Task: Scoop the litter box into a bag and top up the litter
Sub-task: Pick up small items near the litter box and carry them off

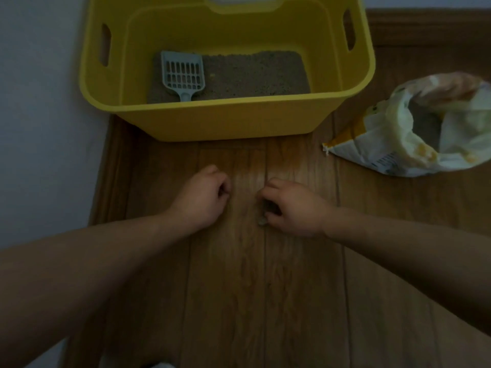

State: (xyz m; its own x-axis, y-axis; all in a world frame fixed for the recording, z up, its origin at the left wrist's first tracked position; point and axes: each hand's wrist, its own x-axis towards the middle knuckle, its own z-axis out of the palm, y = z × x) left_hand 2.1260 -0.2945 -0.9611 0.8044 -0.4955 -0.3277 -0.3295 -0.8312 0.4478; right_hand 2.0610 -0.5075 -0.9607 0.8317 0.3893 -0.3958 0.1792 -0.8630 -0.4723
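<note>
A yellow litter box stands on the wooden floor against the wall. Brown-grey litter covers its bottom. A pale blue slotted scoop lies on the litter at the left, handle toward me. An opened white-and-yellow litter bag lies on the floor to the right of the box. My left hand rests on the floor in front of the box, fingers curled in, nothing visible in it. My right hand is beside it with curled fingers, pinching a small grey bit at the floor; what it is I cannot tell.
A pale wall runs along the left side of the box and the floor. A wooden skirting board runs behind the litter bag. Wooden floor planks stretch between me and the box.
</note>
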